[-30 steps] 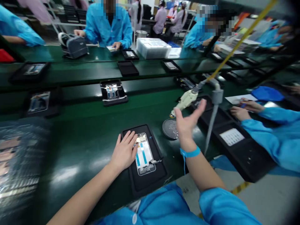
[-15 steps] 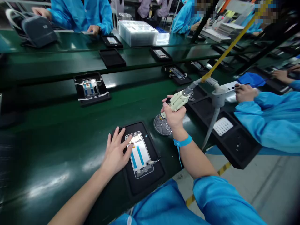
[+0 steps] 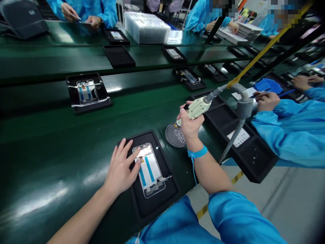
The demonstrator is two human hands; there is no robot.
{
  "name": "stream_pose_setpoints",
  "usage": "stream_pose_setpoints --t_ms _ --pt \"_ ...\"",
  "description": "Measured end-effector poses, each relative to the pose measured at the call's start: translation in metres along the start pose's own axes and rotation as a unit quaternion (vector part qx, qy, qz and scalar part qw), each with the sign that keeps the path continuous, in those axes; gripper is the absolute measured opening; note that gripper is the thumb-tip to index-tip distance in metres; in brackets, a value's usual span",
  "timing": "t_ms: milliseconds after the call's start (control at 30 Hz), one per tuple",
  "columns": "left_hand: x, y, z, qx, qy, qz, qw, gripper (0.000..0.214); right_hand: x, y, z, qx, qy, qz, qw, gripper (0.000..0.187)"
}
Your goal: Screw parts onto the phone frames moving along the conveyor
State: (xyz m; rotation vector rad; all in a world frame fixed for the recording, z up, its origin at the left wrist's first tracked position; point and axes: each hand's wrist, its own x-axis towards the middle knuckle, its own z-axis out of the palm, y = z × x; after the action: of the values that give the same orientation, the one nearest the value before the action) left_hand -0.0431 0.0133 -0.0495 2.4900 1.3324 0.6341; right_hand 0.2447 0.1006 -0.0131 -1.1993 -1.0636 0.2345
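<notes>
Bench: long glossy dark-green conveyor bench (image 3: 50,135), running across the frame, with further belts behind toward the top of the frame.

Far-left tray: black rectangular tray (image 3: 76,98) at mid-left, holding one phone assembly, seated in its recess.

Left hand: bare left hand (image 3: 119,167) at lower centre, fingers (image 3: 127,150) spread apart, tips resting on the phone's upper edge, apparently steadying it, not gripping it.

Phone: white-backed smartphone frame with two blue strips and a gold-toned top (image 3: 148,171), lying flat in a black foam tray (image 3: 162,206), directly in front of the wearer.

Disc: round perforated grey metal disc (image 3: 175,135), just right of that tray, within easy reach.

Right hand: bare right hand (image 3: 190,127) with blue wrist strap (image 3: 197,152), fingers (image 3: 186,118) curled and clamped around a cream plastic electric screwdriver (image 3: 196,109), its tip just above the disc.

Overhead: yellow line (image 3: 256,57) and grey hose (image 3: 218,91), leading from the screwdriver's rear, keeping it suspended.

Neighbour: co-worker's blue-sleeved hand (image 3: 266,101) at right edge, apart from both hands.

Counts: two hands, one screwdriver, one disc, at least seven black trays; farther ones too small to count.
</notes>
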Motion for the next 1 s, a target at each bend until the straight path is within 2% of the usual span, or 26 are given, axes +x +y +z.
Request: stream_pose_setpoints --t_ms 467,633,733,833,1000 --pt "-0.001 0.001 -0.001 0.005 -0.005 0.001 1.000 0.040 -0.002 0.006 0.001 0.002 0.014 0.013 1.000 0.032" --pt "0.002 0.002 0.001 0.004 -0.004 -0.004 1.000 0.041 0.000 0.002 0.001 0.010 0.016 -0.003 1.000 0.031" --pt "0.004 0.005 0.003 -0.009 -0.001 -0.011 1.000 0.039 0.003 -0.014 0.000 0.037 0.039 -0.011 0.999 0.028" --pt "0.003 0.008 0.002 -0.048 0.001 -0.012 0.999 0.038 -0.003 -0.044 0.002 0.090 0.055 -0.018 0.994 0.023" --pt "-0.001 0.009 -0.003 -0.104 -0.022 0.025 0.994 0.037 -0.031 -0.088 0.022 0.163 -0.042 0.008 0.986 0.022"
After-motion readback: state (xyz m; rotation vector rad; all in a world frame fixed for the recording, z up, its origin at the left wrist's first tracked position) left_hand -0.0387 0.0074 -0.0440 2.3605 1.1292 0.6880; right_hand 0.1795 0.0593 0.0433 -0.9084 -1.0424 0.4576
